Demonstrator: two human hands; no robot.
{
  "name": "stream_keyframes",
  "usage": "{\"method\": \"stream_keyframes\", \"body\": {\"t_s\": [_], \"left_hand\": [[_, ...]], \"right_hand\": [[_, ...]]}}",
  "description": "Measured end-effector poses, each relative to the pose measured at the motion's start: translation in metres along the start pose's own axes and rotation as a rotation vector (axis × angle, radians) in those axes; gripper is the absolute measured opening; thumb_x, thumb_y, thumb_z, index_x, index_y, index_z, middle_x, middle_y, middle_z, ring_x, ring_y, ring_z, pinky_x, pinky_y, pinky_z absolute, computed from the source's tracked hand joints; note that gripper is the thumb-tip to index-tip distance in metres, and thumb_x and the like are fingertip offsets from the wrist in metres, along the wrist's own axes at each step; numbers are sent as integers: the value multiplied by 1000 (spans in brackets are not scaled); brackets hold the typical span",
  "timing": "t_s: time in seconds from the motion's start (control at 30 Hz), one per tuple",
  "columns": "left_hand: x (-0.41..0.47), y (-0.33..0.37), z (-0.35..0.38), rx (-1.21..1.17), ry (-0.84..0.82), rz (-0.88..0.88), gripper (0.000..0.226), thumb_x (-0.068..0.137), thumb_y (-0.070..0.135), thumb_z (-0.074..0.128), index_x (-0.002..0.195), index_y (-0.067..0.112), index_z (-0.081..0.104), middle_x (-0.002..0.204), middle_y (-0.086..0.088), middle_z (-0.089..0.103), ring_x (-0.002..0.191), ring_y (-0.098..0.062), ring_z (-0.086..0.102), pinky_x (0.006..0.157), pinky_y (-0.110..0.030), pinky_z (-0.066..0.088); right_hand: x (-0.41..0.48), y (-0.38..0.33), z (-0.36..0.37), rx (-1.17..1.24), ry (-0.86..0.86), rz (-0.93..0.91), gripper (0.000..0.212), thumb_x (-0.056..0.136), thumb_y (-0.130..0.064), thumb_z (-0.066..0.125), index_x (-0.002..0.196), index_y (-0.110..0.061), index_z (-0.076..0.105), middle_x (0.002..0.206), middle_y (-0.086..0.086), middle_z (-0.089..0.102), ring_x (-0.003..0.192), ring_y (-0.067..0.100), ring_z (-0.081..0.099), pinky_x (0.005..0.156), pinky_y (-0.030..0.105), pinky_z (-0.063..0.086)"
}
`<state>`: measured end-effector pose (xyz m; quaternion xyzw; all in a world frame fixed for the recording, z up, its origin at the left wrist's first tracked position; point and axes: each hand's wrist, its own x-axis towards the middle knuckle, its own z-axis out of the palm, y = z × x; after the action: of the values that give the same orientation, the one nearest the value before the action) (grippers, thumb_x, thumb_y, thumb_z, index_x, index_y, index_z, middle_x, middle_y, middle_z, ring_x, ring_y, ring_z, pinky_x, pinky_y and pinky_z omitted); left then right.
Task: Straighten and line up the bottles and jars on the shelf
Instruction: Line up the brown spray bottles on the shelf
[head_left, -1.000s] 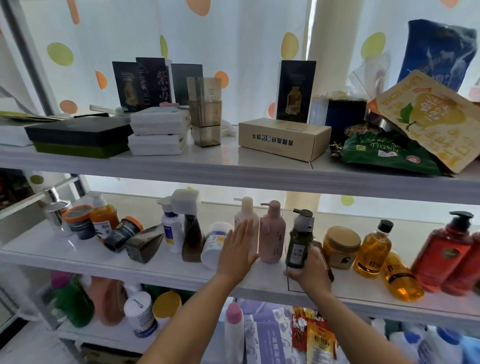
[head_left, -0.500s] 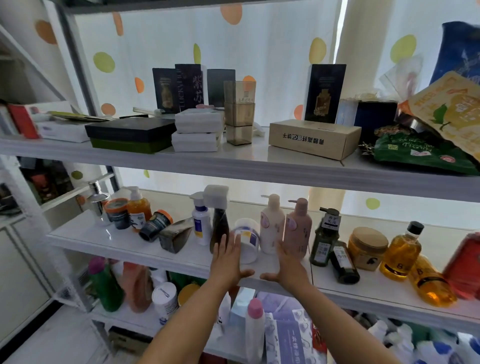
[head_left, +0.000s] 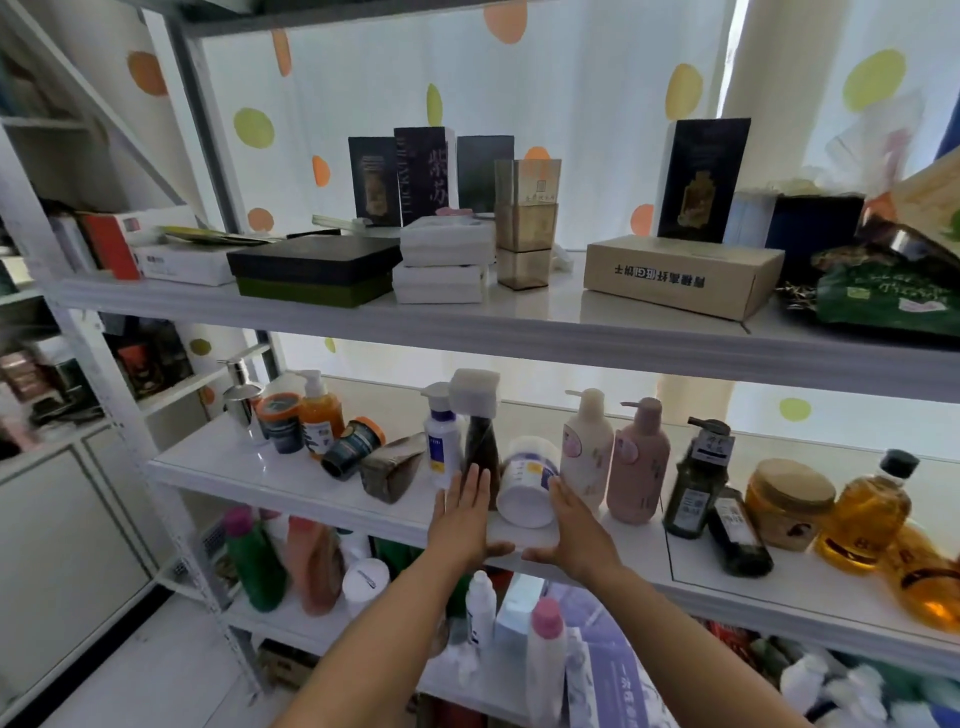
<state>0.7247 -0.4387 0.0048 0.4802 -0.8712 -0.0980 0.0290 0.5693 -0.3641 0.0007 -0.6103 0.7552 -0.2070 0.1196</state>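
The white round plastic jar with the blue label sits near the front of the white middle shelf. It looks tipped over, with one round white end turned toward us. It is tucked between the tall dark brown bottle with the big white cap and the cream pump bottle.

The person's left hand is flat with straight fingers, just left of the jar and in front of the brown bottle. The right hand is flat too, and its fingertips seem to touch the jar's right side. Neither hand is holding anything.

To do this bit well, I think both hands should press in gently on the jar's two sides, lift it a little and set it down on its bottom. Go slowly, because the tall thin brown bottle could tumble if bumped. Then slide the jar back into a row with the cream bottle and the pink pump bottle. The small dark jar with the orange lid, further left, lies on its side and needs standing up as well
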Motion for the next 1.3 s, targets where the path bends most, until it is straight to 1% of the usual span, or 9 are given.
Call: {"method": "stream_keyframes", "body": {"t_s": [0.17, 0.23, 0.37, 0.5, 0.67, 0.77, 0.9, 1.2, 1.3], "left_hand": [[16, -22, -4, 0, -36, 110, 101, 85, 58, 53, 151, 17, -11, 159, -6, -15, 148, -26, -11, 120, -44, 0], [20, -28, -4, -8, -44, 158, 99, 85, 59, 51, 151, 18, -10, 160, -7, -11, 148, -26, -8, 119, -44, 1], [28, -36, 0, 1, -27, 280, 96, 87, 53, 55, 151, 17, -7, 161, -5, -3, 149, -22, 1, 120, -38, 4], [33, -43, 1, -16, -52, 343, 98, 86, 49, 57, 151, 15, -8, 161, -6, -6, 149, -23, 1, 120, -36, 4], [43, -38, 1, -40, -83, 389, 102, 85, 46, 62, 151, 11, -8, 160, -7, -8, 149, -24, 0, 122, -37, 10], [47, -34, 0, -61, -88, 392, 100, 86, 45, 61, 150, 11, -8, 160, -6, -7, 149, -23, -1, 122, -37, 11], [49, -30, -4, -89, -86, 366, 99, 86, 44, 61, 151, 10, -6, 161, -6, -6, 149, -22, 0, 122, -36, 10], [55, -27, -2, -93, -110, 305, 98, 86, 46, 60, 151, 12, -5, 161, -4, -6, 149, -21, 1, 122, -36, 10], [57, -28, -1, -93, -107, 299, 95, 87, 45, 59, 151, 13, -3, 161, -3, -4, 149, -20, 2, 122, -36, 11]], "right_hand": [[13, -23, 11, -1, 81, 58, 113, 70, -53, 73, 151, -14, 5, 159, -1, 11, 146, 17, 18, 115, 28, 25], [17, -35, 18, 10, 103, 101, 116, 67, -56, 74, 151, -13, 6, 159, 0, 11, 146, 18, 17, 115, 29, 25], [22, -50, 32, -6, 96, 187, 121, 63, -59, 74, 151, -13, 4, 160, 1, 10, 147, 19, 16, 115, 31, 27], [22, -55, 37, -57, 85, 256, 120, 65, -59, 73, 151, -14, 3, 160, 1, 7, 147, 20, 16, 114, 33, 29], [24, -52, 34, -86, 97, 284, 119, 67, -57, 73, 151, -14, 0, 160, 0, 3, 147, 17, 11, 116, 29, 24], [27, -47, 30, -81, 102, 288, 118, 67, -58, 72, 151, -15, 1, 160, -1, 3, 148, 16, 8, 116, 28, 22], [32, -45, 23, -66, 90, 282, 119, 66, -57, 74, 151, -14, 3, 160, 0, 5, 148, 16, 9, 117, 28, 21], [42, -42, 19, -50, 67, 255, 119, 63, -55, 77, 150, -14, 7, 159, -1, 13, 146, 17, 17, 116, 32, 26], [47, -43, 19, -42, 49, 236, 119, 63, -55, 77, 150, -13, 8, 159, 0, 14, 146, 18, 17, 116, 33, 27]]}}
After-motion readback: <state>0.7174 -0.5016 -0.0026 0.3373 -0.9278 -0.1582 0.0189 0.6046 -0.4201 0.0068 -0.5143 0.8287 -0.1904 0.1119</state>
